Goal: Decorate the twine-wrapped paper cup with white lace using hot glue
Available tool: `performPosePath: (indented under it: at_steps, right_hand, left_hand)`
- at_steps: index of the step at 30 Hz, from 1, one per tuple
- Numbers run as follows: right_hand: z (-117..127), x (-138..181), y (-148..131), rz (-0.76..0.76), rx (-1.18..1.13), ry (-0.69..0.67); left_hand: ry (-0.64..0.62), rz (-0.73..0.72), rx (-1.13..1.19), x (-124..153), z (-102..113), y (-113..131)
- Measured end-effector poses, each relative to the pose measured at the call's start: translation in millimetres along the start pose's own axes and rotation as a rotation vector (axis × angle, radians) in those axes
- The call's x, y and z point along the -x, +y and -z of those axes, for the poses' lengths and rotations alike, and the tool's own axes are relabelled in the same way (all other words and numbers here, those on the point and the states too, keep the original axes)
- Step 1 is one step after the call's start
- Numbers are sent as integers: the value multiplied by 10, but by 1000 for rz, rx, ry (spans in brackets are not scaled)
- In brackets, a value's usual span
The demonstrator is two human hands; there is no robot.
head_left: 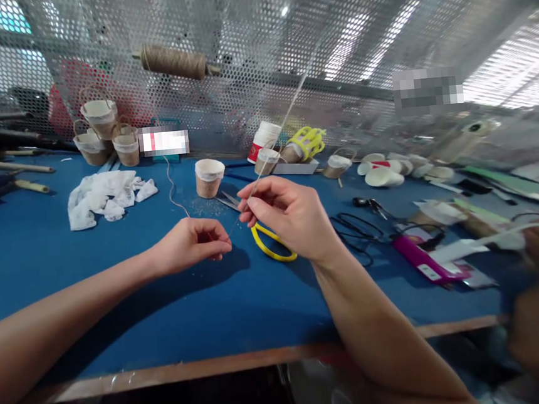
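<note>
- left hand point(192, 243) pinched shut on twine point(234, 226), mid tabletop point(118, 303)
- right hand point(286, 216) pinching same twine, other fingers curled
- wrapped cup point(209, 177) behind hands, white lining, inside hidden
- three handled cups point(103, 131) near far left corner

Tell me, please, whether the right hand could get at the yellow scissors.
Probably yes: the yellow scissors lie just under the right hand with nothing between, though it is pinching a twine.
</note>
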State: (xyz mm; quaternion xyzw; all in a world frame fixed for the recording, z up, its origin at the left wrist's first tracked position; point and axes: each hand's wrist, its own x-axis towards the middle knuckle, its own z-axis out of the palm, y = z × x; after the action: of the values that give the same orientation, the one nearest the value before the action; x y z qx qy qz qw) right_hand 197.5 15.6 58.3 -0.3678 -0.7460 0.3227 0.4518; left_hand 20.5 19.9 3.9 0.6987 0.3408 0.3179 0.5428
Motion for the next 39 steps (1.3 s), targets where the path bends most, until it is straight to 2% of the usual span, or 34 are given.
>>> performPosePath:
  at_steps: [7, 17, 24, 34, 39]
  right_hand:
    - [-19, -10, -45, 64, 107, -2]
    - [19, -14, -103, -27, 103, -52]
    - [3, -24, -103, 17, 183, -76]
    - [1, -85, -181, 20, 307, -148]
    - [-12, -113, -197, 38, 333, -174]
  left_hand:
    - [54, -87, -159, -2, 10, -27]
    - [97, -144, -220, 18, 23, 2]
    - [147, -206, -264, 5, 25, 104]
    - [177, -298, -470, 51, 53, 211]
    - [207, -301, -508, 51, 60, 242]
